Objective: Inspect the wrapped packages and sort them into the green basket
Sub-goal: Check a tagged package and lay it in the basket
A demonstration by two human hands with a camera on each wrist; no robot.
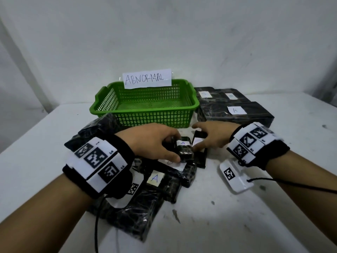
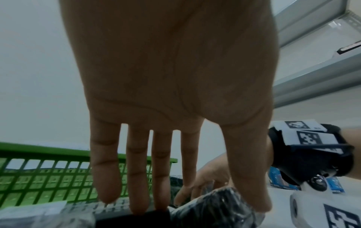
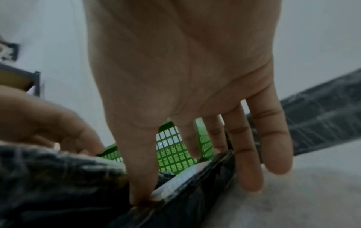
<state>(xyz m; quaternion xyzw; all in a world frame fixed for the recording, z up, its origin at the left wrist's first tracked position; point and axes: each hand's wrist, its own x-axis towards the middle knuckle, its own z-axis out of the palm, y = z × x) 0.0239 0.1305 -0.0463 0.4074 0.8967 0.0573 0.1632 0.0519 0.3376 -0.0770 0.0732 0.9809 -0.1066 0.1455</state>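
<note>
The green mesh basket [image 1: 145, 114] stands empty at the middle back of the table, with a paper sign reading ABNORMAL [image 1: 147, 78] on its far rim. In front of it lies a heap of black wrapped packages [image 1: 138, 216]. My left hand [image 1: 173, 147] grips a small package labelled A [image 1: 185, 151] between thumb and fingers on top of the heap. Beside it, my right hand [image 1: 197, 138] pinches a flat package with a white label [image 1: 199, 143]; in the right wrist view the thumb [image 3: 138, 199] sits on its near edge. Both hands are close to the basket's front wall [image 3: 173, 151].
Several larger wrapped packages with white labels [image 1: 237, 110] are stacked to the right of the basket. More packages [image 1: 96, 128] lie left of the heap. The white table [image 1: 237, 216] ends at a wall just behind the basket. A black cable [image 1: 96, 225] hangs from my left wrist.
</note>
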